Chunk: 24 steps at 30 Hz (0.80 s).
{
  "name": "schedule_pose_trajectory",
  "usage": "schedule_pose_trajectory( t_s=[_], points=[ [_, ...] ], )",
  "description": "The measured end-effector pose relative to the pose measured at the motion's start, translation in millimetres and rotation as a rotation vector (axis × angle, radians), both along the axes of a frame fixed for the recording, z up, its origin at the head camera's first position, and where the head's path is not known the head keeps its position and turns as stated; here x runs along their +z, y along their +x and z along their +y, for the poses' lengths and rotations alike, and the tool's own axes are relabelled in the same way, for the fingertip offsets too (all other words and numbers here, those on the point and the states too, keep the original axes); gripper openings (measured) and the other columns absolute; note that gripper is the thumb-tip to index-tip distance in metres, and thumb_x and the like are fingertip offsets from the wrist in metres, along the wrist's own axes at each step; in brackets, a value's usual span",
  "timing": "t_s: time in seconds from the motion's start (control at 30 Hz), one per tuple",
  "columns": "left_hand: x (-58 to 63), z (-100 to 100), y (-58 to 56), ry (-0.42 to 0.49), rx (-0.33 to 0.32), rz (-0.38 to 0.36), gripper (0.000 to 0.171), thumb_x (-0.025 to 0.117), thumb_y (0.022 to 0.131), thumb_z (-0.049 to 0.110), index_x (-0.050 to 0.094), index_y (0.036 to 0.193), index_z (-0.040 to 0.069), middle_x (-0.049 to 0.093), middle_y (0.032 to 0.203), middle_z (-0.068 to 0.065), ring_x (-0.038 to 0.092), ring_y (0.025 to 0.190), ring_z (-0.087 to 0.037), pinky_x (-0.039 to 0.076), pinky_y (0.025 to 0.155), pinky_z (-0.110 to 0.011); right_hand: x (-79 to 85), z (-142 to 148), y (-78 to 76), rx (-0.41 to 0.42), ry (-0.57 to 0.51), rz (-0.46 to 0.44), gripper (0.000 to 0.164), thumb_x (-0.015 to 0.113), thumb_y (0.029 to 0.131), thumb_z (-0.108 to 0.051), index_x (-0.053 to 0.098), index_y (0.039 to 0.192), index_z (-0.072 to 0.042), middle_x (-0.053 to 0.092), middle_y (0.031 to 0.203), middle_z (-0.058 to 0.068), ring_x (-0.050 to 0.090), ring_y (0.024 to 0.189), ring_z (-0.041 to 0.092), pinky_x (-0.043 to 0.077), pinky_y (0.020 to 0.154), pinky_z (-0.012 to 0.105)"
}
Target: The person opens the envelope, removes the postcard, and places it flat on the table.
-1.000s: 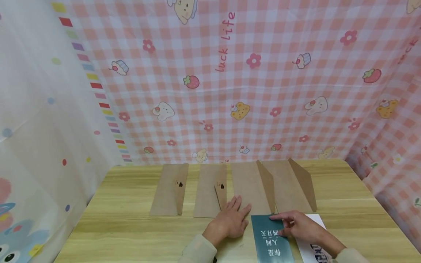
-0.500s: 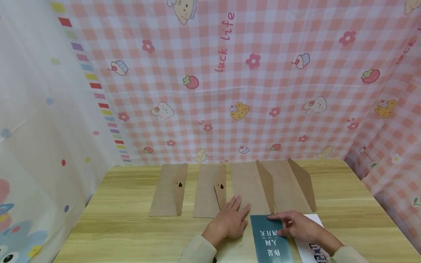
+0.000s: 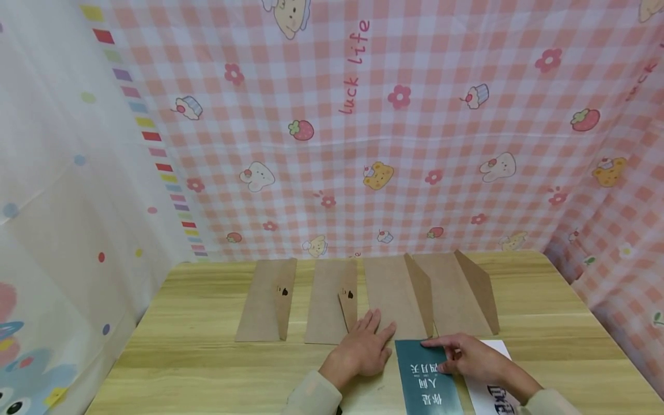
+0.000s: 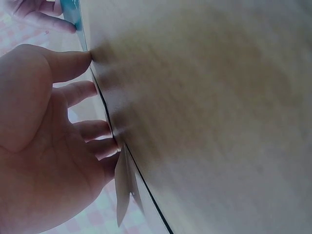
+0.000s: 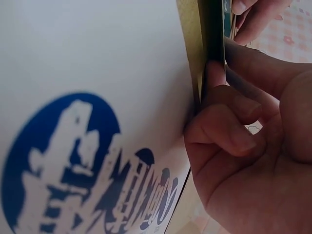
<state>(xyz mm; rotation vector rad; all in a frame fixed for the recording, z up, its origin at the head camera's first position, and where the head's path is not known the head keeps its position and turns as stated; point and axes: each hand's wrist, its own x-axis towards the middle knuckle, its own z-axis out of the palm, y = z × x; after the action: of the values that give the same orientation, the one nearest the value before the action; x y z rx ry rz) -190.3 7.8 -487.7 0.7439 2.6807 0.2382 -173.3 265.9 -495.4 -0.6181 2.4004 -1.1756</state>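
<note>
In the head view, my left hand (image 3: 363, 351) lies with straight, spread fingers over the near edge of a brown envelope (image 3: 391, 294), whose flap stands up. Its fingertips meet the surface in the left wrist view. My right hand (image 3: 469, 357) pinches a dark green card (image 3: 412, 354) with white characters, index finger at the far edge and thumb nearer. The green card (image 5: 213, 29) shows edge-on in the right wrist view, its other fingers curled. Partly under the right hand and wrist lies a white card (image 3: 482, 389) with dark blue print.
Another brown envelope (image 3: 448, 294) with a raised flap lies at the right of the row. Two more envelopes, one at the left end (image 3: 261, 300) and one beside it (image 3: 324, 300), have folded flaps with small dark marks. Patterned cloth (image 3: 311, 155) hangs behind the wooden table (image 3: 197, 363).
</note>
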Motion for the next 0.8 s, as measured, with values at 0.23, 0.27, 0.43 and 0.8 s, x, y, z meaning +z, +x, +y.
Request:
schedule_pose_trajectory(
  t_s=[0.23, 0.27, 0.43, 0.8],
  points=[
    [0.0, 0.2, -0.4, -0.007, -0.005, 0.014, 0.053, 0.045, 0.104, 0.036, 0.034, 0.155, 0.029, 0.019, 0.165, -0.008, 0.014, 0.153, -0.023, 0.021, 0.122, -0.040, -1.1, 0.3, -0.6, 0.000, 0.004, 0.011, 0.046, 0.076, 0.085, -0.012, 0.066, 0.128, -0.003, 0.048, 0.075, -0.004, 0.044, 0.066, 0.004, 0.037, 0.056, 0.021],
    [0.3, 0.1, -0.2, -0.006, -0.005, 0.014, 0.053, 0.045, 0.104, 0.036, 0.034, 0.155, 0.029, 0.019, 0.165, -0.008, 0.014, 0.153, -0.023, 0.021, 0.122, -0.040, -1.2, 0.3, -0.8, 0.000, 0.005, 0.014, 0.046, 0.076, 0.085, -0.012, 0.066, 0.128, -0.003, 0.048, 0.075, -0.004, 0.044, 0.066, 0.004, 0.037, 0.056, 0.021],
    [-0.7, -0.4, -0.2, 0.000, -0.007, 0.011, 0.053, 0.045, 0.104, 0.036, 0.034, 0.156, 0.028, 0.019, 0.165, -0.008, 0.014, 0.153, -0.023, 0.020, 0.122, -0.041, -0.9, -0.2, -1.3, -0.006, 0.007, 0.011, 0.045, 0.076, 0.084, -0.012, 0.067, 0.127, -0.003, 0.047, 0.074, -0.004, 0.044, 0.065, 0.005, 0.036, 0.056, 0.021],
    [-0.4, -1.4, 0.2, 0.001, -0.016, 0.031, 0.053, 0.046, 0.104, 0.036, 0.035, 0.155, 0.028, 0.020, 0.165, -0.009, 0.015, 0.153, -0.024, 0.021, 0.122, -0.041, 1.1, -2.6, -2.5, -0.012, 0.031, -0.003, 0.045, 0.078, 0.083, -0.011, 0.068, 0.126, -0.004, 0.046, 0.070, -0.004, 0.043, 0.061, 0.005, 0.034, 0.052, 0.020]
  ],
)
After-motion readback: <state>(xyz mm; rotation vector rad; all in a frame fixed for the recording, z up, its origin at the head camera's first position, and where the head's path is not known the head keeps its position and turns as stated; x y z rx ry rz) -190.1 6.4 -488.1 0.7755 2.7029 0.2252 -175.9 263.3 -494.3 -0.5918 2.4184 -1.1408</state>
